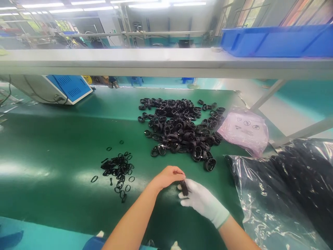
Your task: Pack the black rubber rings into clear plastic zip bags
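A small coiled black cable (184, 188) is held between my two hands over the near part of the green table. Around its side closes my right hand (196, 198), which wears a white glove. My bare left hand (170, 176) pinches the coil's upper end; whether a band is also in those fingertips is hidden. Beyond my hands lies a large pile of coiled black cables (179, 128). To the left is a smaller heap of thin black bands (117, 166), with several loose rings around it.
A pink printed plastic bag (244, 128) lies right of the pile. Nearer, a large clear bag (281, 194) holds black items. A blue-and-white machine (65, 88) stands at the back left. Above the table runs a white shelf (130, 62) with a blue bin (275, 41).
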The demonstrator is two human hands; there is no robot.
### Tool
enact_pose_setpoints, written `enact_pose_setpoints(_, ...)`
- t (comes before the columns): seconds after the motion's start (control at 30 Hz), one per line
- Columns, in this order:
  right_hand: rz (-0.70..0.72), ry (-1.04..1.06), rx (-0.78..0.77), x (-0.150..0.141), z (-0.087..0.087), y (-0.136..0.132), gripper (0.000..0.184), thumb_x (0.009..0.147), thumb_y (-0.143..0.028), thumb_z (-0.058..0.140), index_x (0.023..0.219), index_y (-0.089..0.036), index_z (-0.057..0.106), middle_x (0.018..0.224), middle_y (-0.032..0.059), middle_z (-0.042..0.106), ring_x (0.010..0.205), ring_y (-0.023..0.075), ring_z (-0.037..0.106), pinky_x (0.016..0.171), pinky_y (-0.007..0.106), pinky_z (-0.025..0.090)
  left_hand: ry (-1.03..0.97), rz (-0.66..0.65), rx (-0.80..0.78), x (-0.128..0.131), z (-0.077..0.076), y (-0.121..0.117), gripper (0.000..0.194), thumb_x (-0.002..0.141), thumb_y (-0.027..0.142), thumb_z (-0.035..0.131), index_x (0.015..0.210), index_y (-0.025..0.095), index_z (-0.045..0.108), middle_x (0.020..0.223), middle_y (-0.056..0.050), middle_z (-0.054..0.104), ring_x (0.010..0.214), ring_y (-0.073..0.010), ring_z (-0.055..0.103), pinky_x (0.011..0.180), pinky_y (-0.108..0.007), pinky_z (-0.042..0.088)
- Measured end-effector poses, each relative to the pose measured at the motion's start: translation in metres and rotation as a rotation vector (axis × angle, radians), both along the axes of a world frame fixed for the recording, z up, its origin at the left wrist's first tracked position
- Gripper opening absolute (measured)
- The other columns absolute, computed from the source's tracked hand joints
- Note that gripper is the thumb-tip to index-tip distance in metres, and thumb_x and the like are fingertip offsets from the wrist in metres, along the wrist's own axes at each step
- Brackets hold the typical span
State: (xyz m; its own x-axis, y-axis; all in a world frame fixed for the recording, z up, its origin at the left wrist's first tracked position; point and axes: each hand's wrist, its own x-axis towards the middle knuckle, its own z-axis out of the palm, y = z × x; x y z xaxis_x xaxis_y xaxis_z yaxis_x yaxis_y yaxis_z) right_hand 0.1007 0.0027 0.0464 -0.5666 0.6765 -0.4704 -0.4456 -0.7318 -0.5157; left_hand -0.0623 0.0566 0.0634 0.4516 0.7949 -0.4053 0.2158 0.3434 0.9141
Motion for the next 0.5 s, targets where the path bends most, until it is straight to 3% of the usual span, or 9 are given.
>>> enact_pose_setpoints(0.1, 0.011, -0.168, 0.132, 0.005, 0.002, 0.003, 0.042, 0.067, -0.033, 0.068, 0.104, -0.019, 0.052, 0.092, 0.0046, 0.054, 0.073, 0.0145, 0.056, 0.068, 0.034, 0.046, 0.154, 0.126, 0.080, 0.004, -0.001, 0.000, 0.022, 0.069, 0.037, 0.058, 0.077, 0.018, 0.064, 0.078, -0.003, 0.062, 0.072, -0.0138, 0.053, 0.067, -0.026, 0.040)
enact_pose_setpoints(0.2, 0.009, -0.101, 0.133, 0.010, 0.002, 0.004, 0.048, 0.068, -0.031, 0.068, 0.110, -0.021, 0.048, 0.096, 0.0046, 0.053, 0.086, 0.0184, 0.057, 0.078, 0.040, 0.045, 0.128, 0.328, -0.003, 0.006, -0.002, -0.010, 0.022, 0.071, 0.038, 0.053, 0.074, 0.017, 0.059, 0.070, -0.001, 0.057, 0.059, -0.0098, 0.049, 0.056, -0.023, 0.039)
enact_pose_setpoints(0.33, 0.021, -0.098, 0.147, 0.010, 0.002, 0.004, 0.053, 0.067, -0.028, 0.069, 0.114, -0.023, 0.044, 0.106, 0.0067, 0.051, 0.101, 0.0233, 0.053, 0.086, 0.047, 0.042, -0.071, 0.284, -0.246, 0.011, -0.004, -0.030, 0.021, 0.067, 0.035, 0.060, 0.073, 0.016, 0.054, 0.064, 0.002, 0.053, 0.052, -0.0074, 0.046, 0.052, -0.022, 0.039)
enact_pose_setpoints(0.5, 0.068, -0.163, 0.133, 0.006, 0.002, 0.005, 0.056, 0.062, -0.027, 0.073, 0.112, -0.023, 0.048, 0.107, 0.0072, 0.052, 0.100, 0.0237, 0.054, 0.088, 0.047, 0.041, -0.141, 0.357, -0.296, 0.015, -0.007, -0.039, 0.021, 0.063, 0.029, 0.064, 0.072, 0.015, 0.051, 0.060, 0.003, 0.052, 0.054, -0.0071, 0.048, 0.055, -0.022, 0.039)
